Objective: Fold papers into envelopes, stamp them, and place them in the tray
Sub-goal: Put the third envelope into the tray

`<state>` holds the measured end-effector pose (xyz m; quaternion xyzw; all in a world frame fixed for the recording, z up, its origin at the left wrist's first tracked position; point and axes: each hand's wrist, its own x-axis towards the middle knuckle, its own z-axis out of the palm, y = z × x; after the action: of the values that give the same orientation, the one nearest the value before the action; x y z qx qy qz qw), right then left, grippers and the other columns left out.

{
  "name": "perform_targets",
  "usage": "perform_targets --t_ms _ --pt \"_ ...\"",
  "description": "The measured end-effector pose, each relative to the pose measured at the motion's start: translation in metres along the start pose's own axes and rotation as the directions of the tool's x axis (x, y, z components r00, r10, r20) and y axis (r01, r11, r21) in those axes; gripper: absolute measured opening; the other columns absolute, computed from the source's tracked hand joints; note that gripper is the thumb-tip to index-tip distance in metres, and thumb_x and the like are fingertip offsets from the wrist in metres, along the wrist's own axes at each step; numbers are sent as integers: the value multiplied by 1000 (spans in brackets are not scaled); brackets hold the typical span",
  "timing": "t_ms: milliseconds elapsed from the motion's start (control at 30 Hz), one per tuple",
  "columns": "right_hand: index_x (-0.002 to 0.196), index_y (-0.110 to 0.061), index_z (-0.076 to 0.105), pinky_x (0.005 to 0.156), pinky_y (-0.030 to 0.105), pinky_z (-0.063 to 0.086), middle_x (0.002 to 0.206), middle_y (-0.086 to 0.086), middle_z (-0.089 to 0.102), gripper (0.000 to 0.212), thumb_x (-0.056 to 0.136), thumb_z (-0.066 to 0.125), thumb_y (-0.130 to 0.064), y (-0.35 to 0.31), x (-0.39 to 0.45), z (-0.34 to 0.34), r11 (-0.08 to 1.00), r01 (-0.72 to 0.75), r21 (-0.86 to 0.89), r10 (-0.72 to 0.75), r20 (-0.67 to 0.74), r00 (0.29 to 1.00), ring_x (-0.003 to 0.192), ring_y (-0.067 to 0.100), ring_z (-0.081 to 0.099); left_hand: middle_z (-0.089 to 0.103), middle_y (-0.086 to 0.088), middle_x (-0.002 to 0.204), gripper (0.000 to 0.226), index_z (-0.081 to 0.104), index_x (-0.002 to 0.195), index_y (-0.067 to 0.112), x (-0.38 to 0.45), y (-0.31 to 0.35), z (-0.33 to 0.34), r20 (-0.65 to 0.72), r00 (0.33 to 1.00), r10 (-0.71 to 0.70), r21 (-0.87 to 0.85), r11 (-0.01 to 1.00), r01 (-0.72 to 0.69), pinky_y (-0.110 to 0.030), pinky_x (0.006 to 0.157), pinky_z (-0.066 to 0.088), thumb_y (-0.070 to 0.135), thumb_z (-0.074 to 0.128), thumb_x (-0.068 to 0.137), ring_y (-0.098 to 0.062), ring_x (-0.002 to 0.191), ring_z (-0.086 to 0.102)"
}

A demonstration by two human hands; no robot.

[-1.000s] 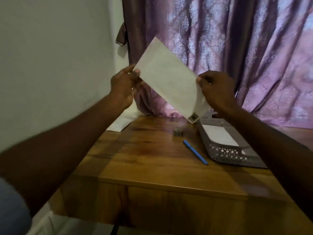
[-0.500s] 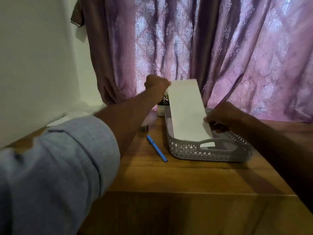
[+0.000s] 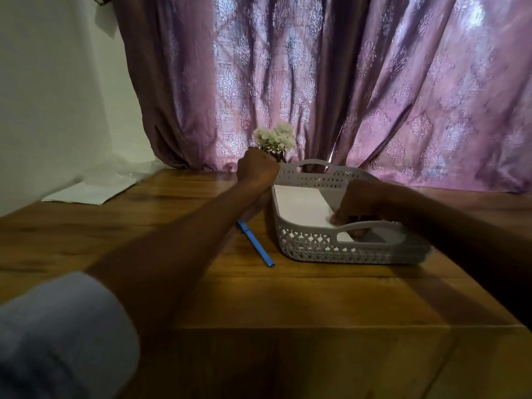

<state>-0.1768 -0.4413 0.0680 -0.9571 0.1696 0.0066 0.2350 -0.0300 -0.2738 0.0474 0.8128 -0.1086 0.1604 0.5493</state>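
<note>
A white envelope (image 3: 299, 205) lies flat inside the grey perforated tray (image 3: 345, 251) on the wooden table (image 3: 288, 298). My right hand (image 3: 365, 203) reaches into the tray and pinches the envelope's near right corner, fingertips on top and the thumb showing through the tray's handle slot. My left hand (image 3: 257, 168) is curled into a fist at the tray's far left corner, its fingers turned away from me, and nothing shows in it.
A blue pen (image 3: 254, 244) lies on the table just left of the tray, partly under my left forearm. White flowers (image 3: 276, 139) stand behind my left hand. Loose white sheets (image 3: 86, 188) lie at the far left by the wall. A purple curtain (image 3: 374, 96) hangs behind.
The envelope went from held up in the air by both hands, to over the tray, to lying flat inside it. My left hand no longer holds its far end.
</note>
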Motion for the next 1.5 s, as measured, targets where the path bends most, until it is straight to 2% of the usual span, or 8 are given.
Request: perform_targets --t_ms 133,267,667,800,1000,1133,1367,1500 --pt "86 -4 65 41 20 47 71 6 68 23 85 82 -20 -15 3 3 999 -1 -45 -1 -50 999 49 15 63 76 -13 90 31 77 83 5 -7 -12 -7 124 992 -25 -155 987 44 -49 83 63 24 67 61 -31 90 73" --pt "81 -3 58 34 20 47 61 8 65 21 89 77 -9 -28 13 8 997 -82 -10 82 -21 996 41 16 61 73 -13 86 5 66 71 14 -14 -15 -12 155 988 16 -185 983 14 -53 83 62 10 69 72 -34 91 72" --pt "90 8 66 69 39 60 75 19 71 9 85 72 11 -40 30 -3 965 -235 -115 254 192 948 71 27 68 73 -17 100 15 57 75 22 -20 -21 -17 180 983 28 -242 970 17 -56 87 59 19 71 69 -34 99 71" --pt "93 10 65 64 37 61 83 21 69 9 86 70 12 -43 31 1 957 -252 -142 276 187 943 69 27 69 68 -11 92 14 57 75 21 -18 -22 -18 190 981 33 -229 973 12 -56 87 58 18 71 72 -33 95 71" --pt "86 7 60 42 34 58 76 23 67 12 97 57 4 -50 24 6 950 -266 -163 276 44 960 46 25 67 68 -7 112 26 66 112 11 -14 -25 -21 139 987 76 -181 982 -50 -33 85 54 24 68 90 -22 103 65" --pt "91 -16 61 47 30 53 73 11 64 8 91 67 -11 -72 -1 2 949 -6 -315 -95 -303 948 57 27 67 69 -1 99 14 67 107 11 -17 -22 -43 1 980 199 -122 973 -198 -24 69 42 20 64 96 -18 93 64" --pt "82 -9 72 63 30 41 83 12 72 20 82 59 -24 -164 -30 53 849 378 -369 -528 -607 594 80 35 67 71 -4 107 23 70 110 20 -25 -84 -159 71 886 457 423 791 -442 -37 79 52 35 60 95 -26 98 67" --pt "89 -13 72 74 34 54 92 10 73 27 78 55 -31 -205 -7 113 848 460 -265 -527 -519 673 91 33 68 68 -10 110 30 69 104 16 -33 -137 -228 184 945 269 579 747 -325 -38 83 52 43 60 92 -30 105 64"
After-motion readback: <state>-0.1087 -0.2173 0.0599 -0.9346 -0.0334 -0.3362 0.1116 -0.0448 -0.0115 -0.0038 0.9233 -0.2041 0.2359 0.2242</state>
